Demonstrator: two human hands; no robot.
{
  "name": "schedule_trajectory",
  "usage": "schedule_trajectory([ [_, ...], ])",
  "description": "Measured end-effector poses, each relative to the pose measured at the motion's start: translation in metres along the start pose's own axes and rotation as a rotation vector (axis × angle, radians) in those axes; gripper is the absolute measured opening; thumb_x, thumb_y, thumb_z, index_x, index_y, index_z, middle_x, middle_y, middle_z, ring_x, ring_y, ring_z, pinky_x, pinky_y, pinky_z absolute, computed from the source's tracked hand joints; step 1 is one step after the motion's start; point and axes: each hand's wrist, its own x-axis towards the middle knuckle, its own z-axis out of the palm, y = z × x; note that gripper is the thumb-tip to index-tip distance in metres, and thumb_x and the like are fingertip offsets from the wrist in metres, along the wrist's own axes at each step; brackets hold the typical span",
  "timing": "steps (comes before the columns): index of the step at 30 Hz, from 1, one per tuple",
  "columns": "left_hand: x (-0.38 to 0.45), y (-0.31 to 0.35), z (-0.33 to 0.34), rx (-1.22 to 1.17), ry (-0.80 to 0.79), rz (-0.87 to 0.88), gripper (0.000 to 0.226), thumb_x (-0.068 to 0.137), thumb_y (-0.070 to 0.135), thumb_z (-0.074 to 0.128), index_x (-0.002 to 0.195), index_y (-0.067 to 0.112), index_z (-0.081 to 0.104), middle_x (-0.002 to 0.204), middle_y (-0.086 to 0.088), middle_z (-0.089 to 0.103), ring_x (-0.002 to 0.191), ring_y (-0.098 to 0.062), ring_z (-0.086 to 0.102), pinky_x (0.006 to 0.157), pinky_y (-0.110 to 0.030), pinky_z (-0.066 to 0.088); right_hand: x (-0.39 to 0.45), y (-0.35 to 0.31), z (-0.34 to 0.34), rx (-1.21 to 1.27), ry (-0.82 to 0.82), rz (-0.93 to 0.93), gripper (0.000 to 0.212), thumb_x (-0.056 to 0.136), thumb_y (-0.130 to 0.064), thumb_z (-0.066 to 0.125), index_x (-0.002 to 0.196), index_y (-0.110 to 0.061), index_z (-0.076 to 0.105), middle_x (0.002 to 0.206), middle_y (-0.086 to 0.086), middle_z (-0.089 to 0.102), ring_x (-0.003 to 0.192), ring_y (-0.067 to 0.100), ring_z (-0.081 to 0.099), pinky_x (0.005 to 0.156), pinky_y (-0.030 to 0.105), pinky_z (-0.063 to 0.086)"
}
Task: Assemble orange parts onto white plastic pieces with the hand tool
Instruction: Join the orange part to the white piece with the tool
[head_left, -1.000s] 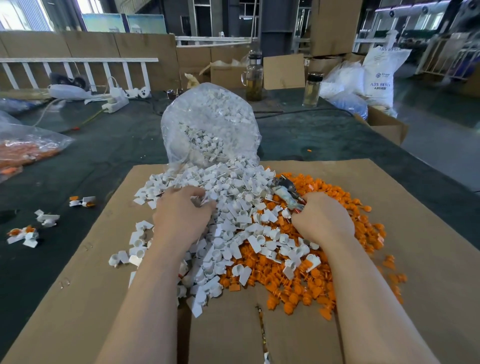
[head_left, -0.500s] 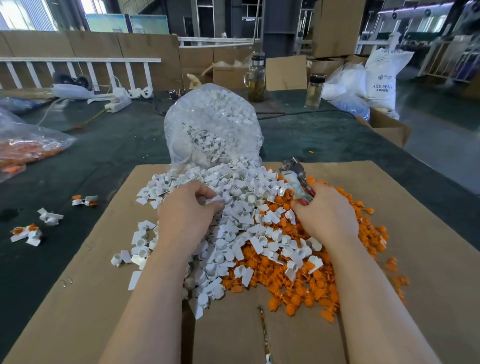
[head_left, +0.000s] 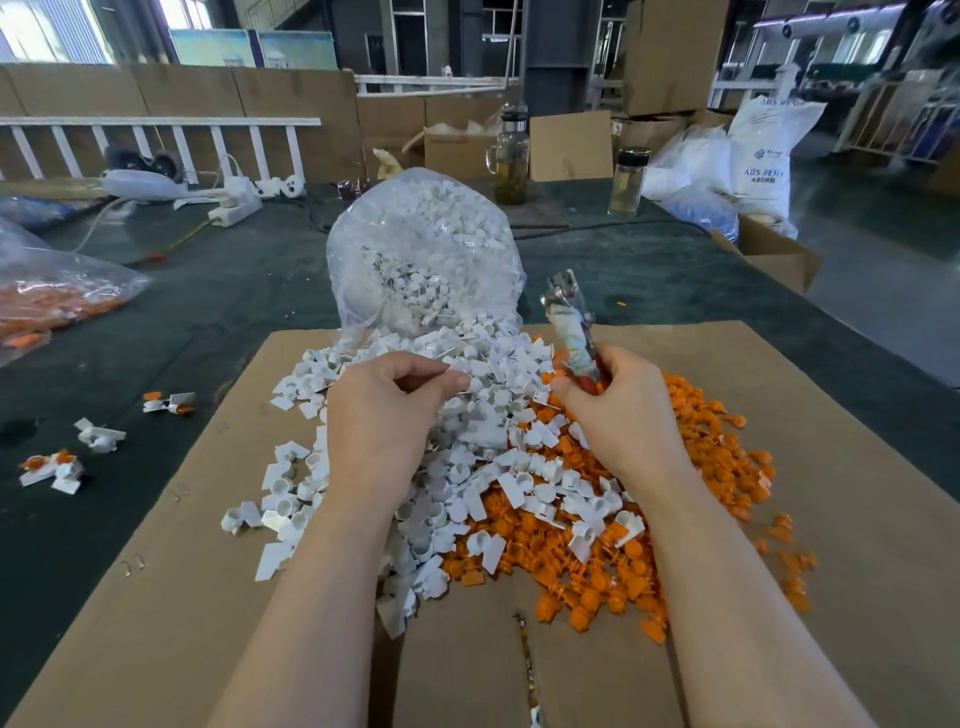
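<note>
White plastic piece (head_left: 460, 370) pinched by left hand (head_left: 384, 415) at centre frame; right hand (head_left: 618, 415) just right grips upright metal hand tool (head_left: 569, 325).

A white sack (head_left: 764, 150) at the far right of the table bore blue print reading "ABS RESIN", with a small logo above it and a smaller line starting "ABS" beneath, its remaining characters too small to read. Near the sack's top edge the same words appeared again, partly cut off by a fold.
</note>
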Motion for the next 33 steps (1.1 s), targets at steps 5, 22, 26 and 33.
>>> schedule_trajectory([
  [5,-0.002,0.002,0.001,-0.112,-0.02,0.012,0.014,0.08,0.029,0.082,0.077,0.037,0.07,0.066,0.019,0.069,0.058,0.006,0.06,0.054,-0.005,0.045,-0.003,-0.005,0.002,0.056,-0.015,-0.027,0.013,0.088,-0.025,0.069,0.1,-0.023,0.064,0.085,-0.015,0.063,0.077,0.004,0.06,0.065,0.022,0.05],
  [22,-0.011,0.013,0.013,-0.374,-0.12,-0.042,0.009,0.083,0.01,0.077,0.086,0.017,0.073,0.068,0.001,0.073,0.065,-0.01,0.07,0.058,-0.015,0.053,-0.013,-0.02,0.01,0.311,-0.007,-0.176,0.017,0.086,-0.013,0.072,0.094,-0.025,0.064,0.077,-0.02,0.063,0.07,-0.014,0.058,0.062,0.004,0.043],
  [26,-0.014,0.016,0.016,-0.403,-0.135,-0.074,0.011,0.082,0.005,0.077,0.081,0.015,0.072,0.066,-0.002,0.073,0.064,-0.015,0.072,0.059,-0.019,0.056,-0.013,-0.021,0.014,0.284,-0.005,-0.201,0.018,0.085,-0.018,0.073,0.096,-0.028,0.063,0.084,-0.017,0.067,0.081,-0.004,0.064,0.069,0.012,0.051],
  [33,-0.018,0.022,0.018,-0.421,-0.12,-0.075,0.012,0.08,0.003,0.078,0.078,0.014,0.072,0.065,-0.003,0.073,0.064,-0.015,0.073,0.058,-0.018,0.056,-0.016,-0.022,0.015,0.172,0.084,-0.272,0.02,0.084,-0.019,0.073,0.092,-0.03,0.058,0.083,-0.015,0.066,0.079,0.004,0.063,0.067,0.024,0.052],
])
